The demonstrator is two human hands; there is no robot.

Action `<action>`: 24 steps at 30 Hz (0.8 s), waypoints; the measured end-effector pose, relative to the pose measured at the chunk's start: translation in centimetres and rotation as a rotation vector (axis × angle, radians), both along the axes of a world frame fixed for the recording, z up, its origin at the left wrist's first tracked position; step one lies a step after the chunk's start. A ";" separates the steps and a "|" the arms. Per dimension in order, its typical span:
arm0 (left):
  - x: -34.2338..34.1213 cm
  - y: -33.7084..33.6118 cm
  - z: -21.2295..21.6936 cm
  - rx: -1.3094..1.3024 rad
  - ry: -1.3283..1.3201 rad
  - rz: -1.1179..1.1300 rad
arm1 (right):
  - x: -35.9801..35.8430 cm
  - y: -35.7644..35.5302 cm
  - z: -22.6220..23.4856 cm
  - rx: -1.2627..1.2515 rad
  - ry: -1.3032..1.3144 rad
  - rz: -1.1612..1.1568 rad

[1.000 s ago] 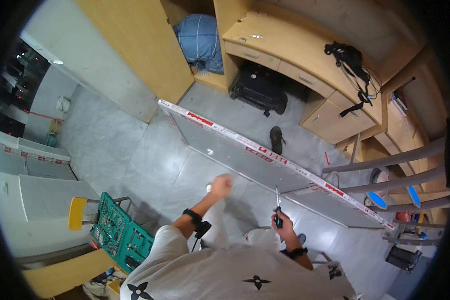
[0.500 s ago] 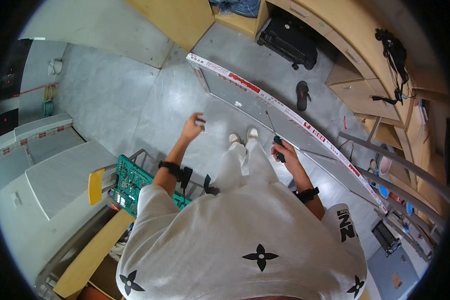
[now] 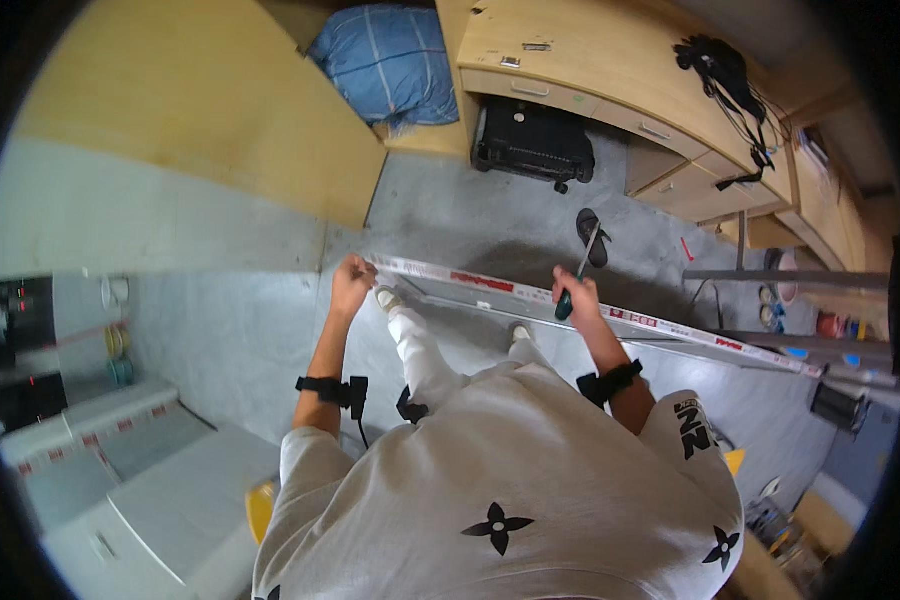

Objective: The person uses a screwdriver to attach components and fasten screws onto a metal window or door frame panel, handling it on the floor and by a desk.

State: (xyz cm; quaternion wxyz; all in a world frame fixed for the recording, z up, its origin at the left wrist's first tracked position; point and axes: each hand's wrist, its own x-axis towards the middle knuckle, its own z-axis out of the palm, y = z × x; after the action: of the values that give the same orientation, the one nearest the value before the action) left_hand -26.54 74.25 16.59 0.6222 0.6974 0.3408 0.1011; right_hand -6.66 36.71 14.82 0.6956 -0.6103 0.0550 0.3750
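My left hand [image 3: 351, 287] is at the left end of a long framed panel [image 3: 440, 276], its fingers closed on the corner. The panel stands on edge across the floor in front of me, its top edge wrapped in white film with red print. My right hand [image 3: 582, 297] is wrapped round the dark green handle of a screwdriver [image 3: 564, 306]. The screwdriver's thin metal shaft points up and away, over the panel's edge. One of my shoes [image 3: 388, 298] is close to the panel's left end.
A wooden cabinet door [image 3: 200, 110] stands open at the far left, beside a blue bundle [image 3: 390, 65]. Beyond the panel are a black suitcase [image 3: 533, 143], a dark sandal [image 3: 591, 236] and a desk [image 3: 580, 50]. Metal rails [image 3: 790, 279] run at the right.
My left hand has gone from the air to the panel's left end. I have turned left and stepped closer to the panel. The screwdriver stays in my right hand.
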 end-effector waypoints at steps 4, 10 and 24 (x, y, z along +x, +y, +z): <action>1.0 6.5 -0.6 -0.074 0.031 -0.191 | 7.6 6.1 -0.6 0.009 0.011 -0.291; -8.1 16.5 1.0 -0.070 0.404 -0.363 | 17.4 12.8 2.6 -0.015 -0.070 -0.364; -16.7 34.8 -4.0 0.147 0.783 -0.815 | 31.0 32.9 -5.4 0.009 0.046 -0.891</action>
State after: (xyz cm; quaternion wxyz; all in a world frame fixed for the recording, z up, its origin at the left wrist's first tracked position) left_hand -43.21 109.08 12.63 0.3879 0.7996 0.2416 -0.3897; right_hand 24.38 69.59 9.43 0.7906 -0.5153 0.3264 0.0525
